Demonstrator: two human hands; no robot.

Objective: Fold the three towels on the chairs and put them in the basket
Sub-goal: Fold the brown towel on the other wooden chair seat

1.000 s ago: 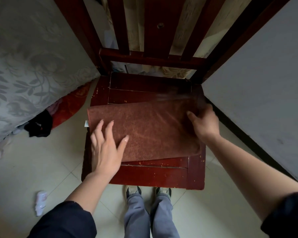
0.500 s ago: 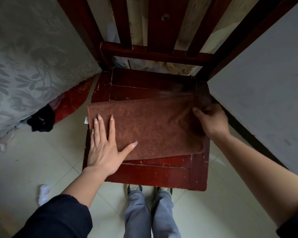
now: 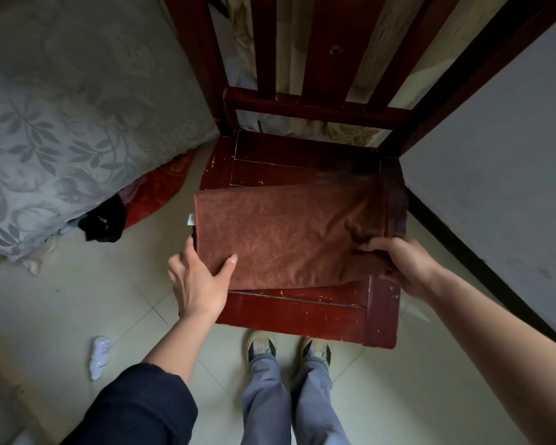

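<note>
One towel (image 3: 289, 232) lies on one chair (image 3: 302, 313). My left grip (image 3: 199, 284) pinches its left edge, fingers hidden beneath; my right grip (image 3: 402, 264) bunches its near right corner.

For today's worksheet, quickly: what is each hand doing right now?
Left hand: holding the brown towel at its near left corner.
Right hand: gripping the towel's bunched near right corner.

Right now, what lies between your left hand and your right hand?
The brown towel, lying on the chair seat, spans from left hand to right hand; each grips a near corner. Seen in the head view.
</note>
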